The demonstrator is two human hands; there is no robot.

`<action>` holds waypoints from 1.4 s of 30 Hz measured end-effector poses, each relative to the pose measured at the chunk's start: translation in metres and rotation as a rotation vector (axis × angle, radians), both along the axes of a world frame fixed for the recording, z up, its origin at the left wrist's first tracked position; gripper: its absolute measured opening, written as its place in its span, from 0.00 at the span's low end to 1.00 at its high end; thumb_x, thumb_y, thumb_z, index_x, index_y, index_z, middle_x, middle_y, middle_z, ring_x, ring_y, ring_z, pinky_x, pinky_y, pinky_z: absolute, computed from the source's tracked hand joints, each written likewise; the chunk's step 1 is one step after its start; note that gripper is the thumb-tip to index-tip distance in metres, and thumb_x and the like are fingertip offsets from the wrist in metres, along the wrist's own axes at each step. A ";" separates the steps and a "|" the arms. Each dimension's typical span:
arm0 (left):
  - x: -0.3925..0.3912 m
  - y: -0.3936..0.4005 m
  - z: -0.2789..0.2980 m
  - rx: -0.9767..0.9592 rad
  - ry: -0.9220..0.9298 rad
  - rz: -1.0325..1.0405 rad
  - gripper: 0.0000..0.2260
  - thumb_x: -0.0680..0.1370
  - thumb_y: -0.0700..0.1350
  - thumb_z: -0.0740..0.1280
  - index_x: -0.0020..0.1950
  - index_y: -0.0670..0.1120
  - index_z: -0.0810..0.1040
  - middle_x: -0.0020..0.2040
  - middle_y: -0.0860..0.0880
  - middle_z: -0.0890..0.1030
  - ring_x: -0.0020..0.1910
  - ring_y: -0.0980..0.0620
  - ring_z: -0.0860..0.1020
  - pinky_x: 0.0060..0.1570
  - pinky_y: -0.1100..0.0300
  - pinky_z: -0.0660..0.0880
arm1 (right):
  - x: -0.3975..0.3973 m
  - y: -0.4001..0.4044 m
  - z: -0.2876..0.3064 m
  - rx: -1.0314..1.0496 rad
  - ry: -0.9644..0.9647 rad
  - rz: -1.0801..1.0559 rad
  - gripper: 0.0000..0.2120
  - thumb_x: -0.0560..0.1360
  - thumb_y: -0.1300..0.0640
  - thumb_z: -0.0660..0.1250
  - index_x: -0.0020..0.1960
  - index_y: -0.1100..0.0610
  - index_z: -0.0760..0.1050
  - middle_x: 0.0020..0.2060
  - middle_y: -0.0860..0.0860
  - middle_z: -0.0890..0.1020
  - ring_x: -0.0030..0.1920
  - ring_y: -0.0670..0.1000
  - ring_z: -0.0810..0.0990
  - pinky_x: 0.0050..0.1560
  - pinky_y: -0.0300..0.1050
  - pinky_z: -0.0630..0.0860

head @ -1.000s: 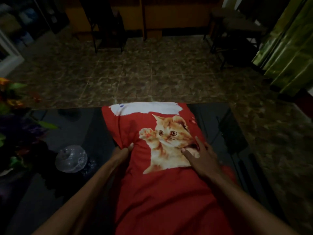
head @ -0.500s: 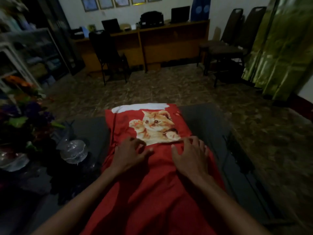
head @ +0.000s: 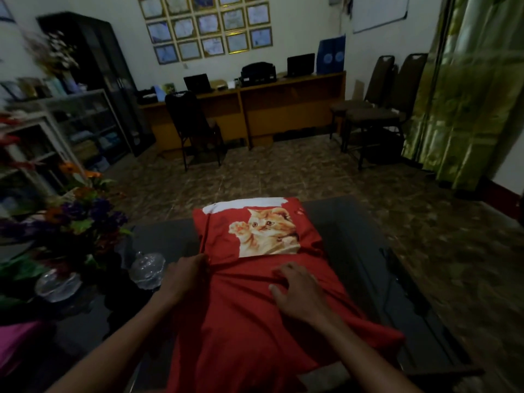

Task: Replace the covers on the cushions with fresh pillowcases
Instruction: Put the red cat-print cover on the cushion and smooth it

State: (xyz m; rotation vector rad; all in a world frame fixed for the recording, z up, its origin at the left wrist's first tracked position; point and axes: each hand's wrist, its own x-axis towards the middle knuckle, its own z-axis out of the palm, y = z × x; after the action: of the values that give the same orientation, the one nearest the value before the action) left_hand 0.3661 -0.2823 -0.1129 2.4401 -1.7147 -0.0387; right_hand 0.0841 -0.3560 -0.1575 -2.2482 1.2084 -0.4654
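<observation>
A red pillowcase (head: 255, 316) with an orange kitten print lies over a cushion on the dark glass table (head: 354, 251). The cushion's white far end (head: 243, 204) sticks out past the case. My left hand (head: 187, 276) grips the bunched red cloth at the case's left edge. On top of the cloth, just below the kitten print, my right hand (head: 297, 290) presses down, its fingers slightly bent and gathering a fold. The loose near part of the case drapes toward me.
A flower arrangement (head: 71, 222) and clear glass dishes (head: 147, 269) stand on the table's left. A pink cloth (head: 17, 338) lies at the near left. Beyond the table are tiled floor, a black chair (head: 192, 129), a wooden desk and green curtains (head: 476, 95).
The view has tilted up to show the room. My left hand moved from the top of the case to its left edge and gripped the cloth; my right hand slid slightly toward me.
</observation>
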 end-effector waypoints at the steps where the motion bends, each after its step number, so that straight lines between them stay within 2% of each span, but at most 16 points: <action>1: -0.005 -0.003 0.000 -0.018 -0.021 -0.016 0.12 0.74 0.53 0.67 0.56 0.52 0.76 0.51 0.47 0.84 0.51 0.41 0.82 0.46 0.49 0.77 | -0.002 -0.002 0.001 0.004 -0.009 -0.078 0.26 0.76 0.38 0.58 0.70 0.48 0.72 0.69 0.49 0.73 0.71 0.52 0.70 0.73 0.51 0.64; 3: -0.025 -0.012 0.002 -0.138 -0.013 -0.080 0.15 0.75 0.50 0.70 0.60 0.49 0.77 0.56 0.46 0.82 0.55 0.42 0.80 0.50 0.49 0.76 | -0.011 -0.006 0.001 -0.019 -0.022 -0.294 0.29 0.76 0.36 0.56 0.71 0.49 0.72 0.70 0.51 0.73 0.72 0.55 0.69 0.74 0.55 0.62; 5: -0.048 -0.022 0.000 -0.237 0.058 -0.129 0.19 0.75 0.55 0.69 0.63 0.49 0.77 0.58 0.48 0.80 0.57 0.46 0.79 0.53 0.48 0.76 | -0.024 -0.009 -0.002 0.036 -0.006 -0.438 0.29 0.78 0.37 0.59 0.74 0.49 0.68 0.73 0.53 0.69 0.74 0.58 0.65 0.75 0.60 0.60; 8: -0.074 -0.030 -0.013 -0.103 0.110 -0.164 0.24 0.74 0.63 0.69 0.65 0.51 0.77 0.60 0.50 0.81 0.58 0.49 0.79 0.55 0.50 0.75 | -0.041 -0.007 -0.015 0.285 0.011 -0.475 0.35 0.79 0.34 0.58 0.81 0.47 0.56 0.78 0.57 0.58 0.76 0.64 0.60 0.75 0.61 0.58; 11: -0.085 -0.031 -0.024 -0.053 0.123 -0.171 0.14 0.75 0.58 0.72 0.53 0.50 0.80 0.50 0.49 0.84 0.47 0.50 0.81 0.39 0.59 0.71 | -0.050 0.002 -0.027 0.315 0.006 -0.447 0.37 0.78 0.31 0.56 0.81 0.47 0.53 0.79 0.59 0.56 0.75 0.66 0.62 0.75 0.59 0.61; 14: -0.085 -0.025 -0.023 -0.214 0.158 -0.155 0.06 0.75 0.51 0.73 0.46 0.50 0.80 0.43 0.48 0.84 0.41 0.47 0.81 0.35 0.57 0.71 | -0.055 0.010 -0.023 0.308 0.040 -0.403 0.38 0.78 0.31 0.57 0.81 0.49 0.55 0.77 0.61 0.59 0.74 0.66 0.66 0.72 0.56 0.64; 19: -0.073 -0.004 -0.022 -0.353 0.185 -0.151 0.08 0.74 0.52 0.69 0.49 0.49 0.81 0.47 0.47 0.82 0.45 0.44 0.81 0.42 0.51 0.76 | -0.059 -0.017 -0.006 0.382 0.166 -0.299 0.32 0.76 0.33 0.64 0.70 0.55 0.73 0.69 0.58 0.76 0.68 0.60 0.76 0.66 0.48 0.72; 22: -0.068 0.011 -0.026 -0.403 0.146 -0.129 0.12 0.74 0.53 0.73 0.52 0.48 0.81 0.50 0.47 0.81 0.50 0.45 0.79 0.48 0.53 0.74 | -0.055 -0.039 0.003 0.279 0.114 -0.295 0.23 0.75 0.43 0.71 0.65 0.55 0.78 0.64 0.56 0.80 0.65 0.58 0.78 0.64 0.46 0.73; 24: -0.076 0.021 -0.029 -0.405 0.166 -0.192 0.17 0.72 0.59 0.71 0.51 0.48 0.80 0.49 0.47 0.79 0.48 0.46 0.78 0.48 0.53 0.74 | -0.052 -0.046 0.007 0.251 0.051 -0.267 0.16 0.74 0.50 0.75 0.60 0.55 0.83 0.59 0.54 0.84 0.62 0.56 0.81 0.62 0.44 0.73; 27: -0.107 0.030 -0.027 -0.341 0.219 -0.422 0.21 0.70 0.67 0.68 0.49 0.50 0.79 0.47 0.50 0.78 0.45 0.49 0.78 0.45 0.52 0.75 | -0.048 -0.062 0.014 0.277 0.060 -0.234 0.03 0.72 0.54 0.76 0.45 0.53 0.87 0.47 0.53 0.87 0.52 0.53 0.85 0.56 0.42 0.77; 29: -0.134 0.037 -0.031 -0.210 0.165 -0.583 0.25 0.69 0.72 0.67 0.49 0.51 0.77 0.49 0.51 0.77 0.47 0.49 0.76 0.45 0.51 0.72 | -0.046 -0.080 0.018 0.251 0.057 -0.256 0.04 0.70 0.53 0.74 0.39 0.52 0.86 0.44 0.53 0.88 0.50 0.55 0.86 0.55 0.47 0.80; 32: -0.157 0.042 -0.047 -0.115 -0.088 -0.701 0.34 0.65 0.78 0.63 0.53 0.51 0.73 0.53 0.50 0.75 0.50 0.48 0.72 0.45 0.51 0.69 | -0.044 -0.102 0.017 0.197 0.013 -0.308 0.07 0.68 0.52 0.68 0.39 0.52 0.85 0.46 0.54 0.87 0.50 0.57 0.85 0.56 0.52 0.81; 36: -0.161 0.049 -0.053 -0.146 -0.138 -0.700 0.36 0.66 0.78 0.64 0.56 0.49 0.72 0.56 0.48 0.75 0.51 0.46 0.74 0.46 0.51 0.72 | -0.046 -0.097 0.003 0.308 -0.001 -0.165 0.07 0.74 0.49 0.74 0.48 0.51 0.86 0.51 0.49 0.85 0.53 0.51 0.83 0.55 0.42 0.77; 38: -0.161 0.056 -0.054 -0.141 -0.139 -0.733 0.35 0.67 0.75 0.65 0.60 0.48 0.74 0.58 0.48 0.76 0.53 0.46 0.75 0.49 0.51 0.72 | -0.047 -0.098 -0.006 0.335 -0.022 -0.162 0.04 0.73 0.50 0.77 0.41 0.48 0.84 0.49 0.49 0.86 0.51 0.50 0.83 0.52 0.41 0.77; 39: -0.162 0.060 -0.055 -0.141 -0.155 -0.755 0.34 0.66 0.74 0.66 0.59 0.49 0.75 0.58 0.49 0.76 0.53 0.47 0.75 0.49 0.52 0.70 | -0.047 -0.101 -0.010 0.326 -0.032 -0.190 0.07 0.72 0.51 0.78 0.37 0.47 0.83 0.46 0.49 0.87 0.49 0.50 0.84 0.50 0.42 0.78; 42: -0.167 0.067 -0.057 -0.072 -0.197 -0.794 0.33 0.57 0.73 0.71 0.51 0.52 0.75 0.49 0.54 0.76 0.47 0.51 0.73 0.43 0.55 0.61 | -0.047 -0.112 -0.017 0.227 -0.129 -0.322 0.11 0.68 0.49 0.78 0.30 0.45 0.80 0.41 0.47 0.87 0.48 0.52 0.85 0.54 0.50 0.81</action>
State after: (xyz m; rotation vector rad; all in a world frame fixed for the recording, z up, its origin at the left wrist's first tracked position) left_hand 0.1989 -0.2148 -0.1699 1.6076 -2.5961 0.1710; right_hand 0.0370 -0.4683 -0.1742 -1.8139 1.4807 -0.5546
